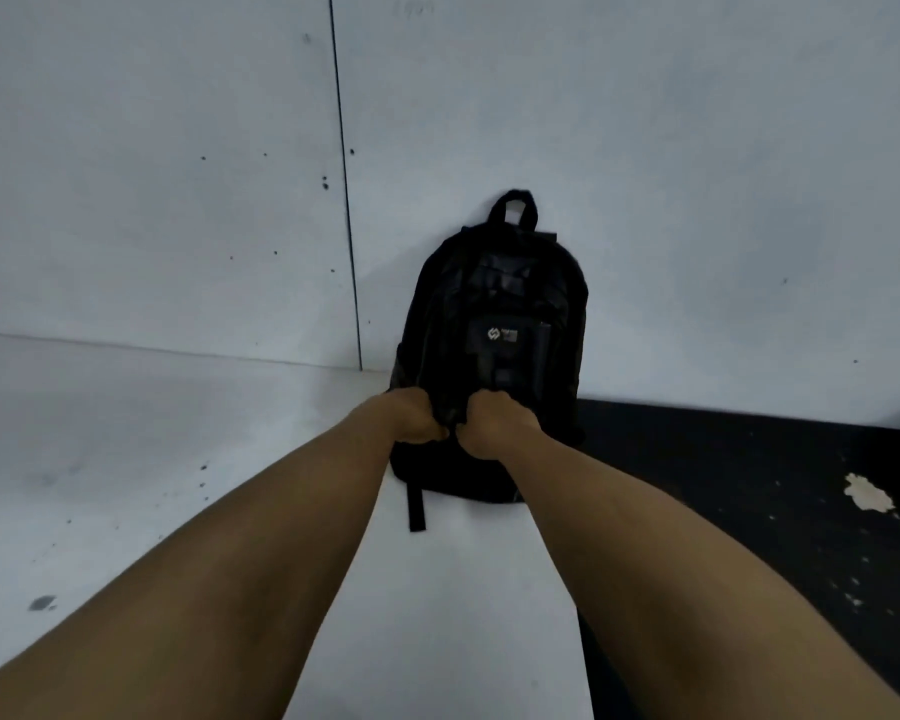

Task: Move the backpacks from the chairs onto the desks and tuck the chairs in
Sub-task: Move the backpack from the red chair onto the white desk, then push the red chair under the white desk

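A black backpack stands on the white desk, leaning against the wall (top handle up). Left hand and right hand, fingers curled, grip its lower front; placement looks finished, so release it, then tuck the unseen chair.

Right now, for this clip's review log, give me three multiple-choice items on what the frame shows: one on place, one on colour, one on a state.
1. Where does the backpack stand?
A. on the white desk, leaning against the wall
B. on a chair seat
C. on the floor

2. What colour is the backpack?
A. red
B. black
C. white

3. What are the hands doing?
A. both hang free
B. only one touches the bag
C. left hand and right hand both grip the bag's lower front

Key: 1 A, its base sits on the desk and its top meets the wall; 2 B, the fabric is black throughout; 3 C, both hands' fingers curl into the fabric.
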`<state>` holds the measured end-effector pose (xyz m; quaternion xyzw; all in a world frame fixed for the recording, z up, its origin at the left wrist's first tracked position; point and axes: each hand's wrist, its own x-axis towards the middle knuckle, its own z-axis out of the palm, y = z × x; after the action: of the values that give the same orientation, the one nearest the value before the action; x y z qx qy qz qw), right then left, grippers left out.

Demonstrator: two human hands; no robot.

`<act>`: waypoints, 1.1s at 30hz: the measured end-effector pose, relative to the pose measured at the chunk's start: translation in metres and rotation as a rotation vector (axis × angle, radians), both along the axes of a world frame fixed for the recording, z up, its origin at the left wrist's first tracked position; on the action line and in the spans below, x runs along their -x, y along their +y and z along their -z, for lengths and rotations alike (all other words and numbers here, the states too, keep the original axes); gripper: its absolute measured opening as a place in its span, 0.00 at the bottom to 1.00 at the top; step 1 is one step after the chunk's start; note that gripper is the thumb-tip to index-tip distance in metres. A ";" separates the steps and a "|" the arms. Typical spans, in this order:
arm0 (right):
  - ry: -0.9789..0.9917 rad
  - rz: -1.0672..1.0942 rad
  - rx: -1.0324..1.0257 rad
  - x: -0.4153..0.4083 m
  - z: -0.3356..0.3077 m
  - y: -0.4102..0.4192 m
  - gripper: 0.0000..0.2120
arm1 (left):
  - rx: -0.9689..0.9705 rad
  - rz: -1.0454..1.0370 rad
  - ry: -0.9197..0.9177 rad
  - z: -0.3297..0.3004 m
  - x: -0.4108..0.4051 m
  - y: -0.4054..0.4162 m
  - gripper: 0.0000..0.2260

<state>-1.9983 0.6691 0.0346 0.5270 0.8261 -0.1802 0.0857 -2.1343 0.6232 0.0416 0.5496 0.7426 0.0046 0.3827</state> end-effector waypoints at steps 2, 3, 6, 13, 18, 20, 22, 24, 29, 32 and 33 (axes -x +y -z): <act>-0.048 -0.033 0.072 -0.010 0.030 -0.029 0.16 | 0.035 0.013 -0.005 0.020 -0.012 -0.037 0.16; -0.068 -0.042 0.096 -0.016 0.045 -0.041 0.19 | 0.047 0.010 0.007 0.030 -0.017 -0.053 0.18; -0.146 -0.089 0.211 -0.040 0.091 -0.080 0.27 | 0.130 -0.028 0.077 0.067 -0.031 -0.106 0.26; -0.289 -0.225 0.431 -0.116 0.157 -0.181 0.19 | 0.317 -0.122 0.044 0.128 -0.078 -0.250 0.27; -0.305 -0.210 0.543 -0.170 0.180 -0.245 0.20 | 0.395 -0.188 0.030 0.140 -0.120 -0.332 0.24; -0.331 -0.222 0.565 -0.186 0.185 -0.268 0.25 | 0.400 -0.220 -0.011 0.142 -0.138 -0.358 0.24; -0.351 -0.232 0.595 -0.200 0.192 -0.288 0.25 | 0.389 -0.280 -0.076 0.150 -0.151 -0.380 0.22; -0.325 -0.240 0.620 -0.209 0.198 -0.306 0.24 | 0.382 -0.358 -0.155 0.159 -0.158 -0.399 0.17; -0.235 -0.230 0.659 -0.213 0.203 -0.351 0.20 | 0.311 -0.594 -0.235 0.188 -0.152 -0.461 0.17; -0.243 -0.206 0.652 -0.212 0.205 -0.375 0.18 | 0.356 -0.683 -0.222 0.200 -0.140 -0.510 0.19; -0.246 -0.197 0.645 -0.212 0.206 -0.380 0.18 | 0.390 -0.691 -0.203 0.203 -0.136 -0.525 0.21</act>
<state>-1.7863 0.2887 -0.1715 0.4084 0.7570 -0.3580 0.3633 -1.9985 0.0981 -0.1612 0.1816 0.8290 0.0460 0.5270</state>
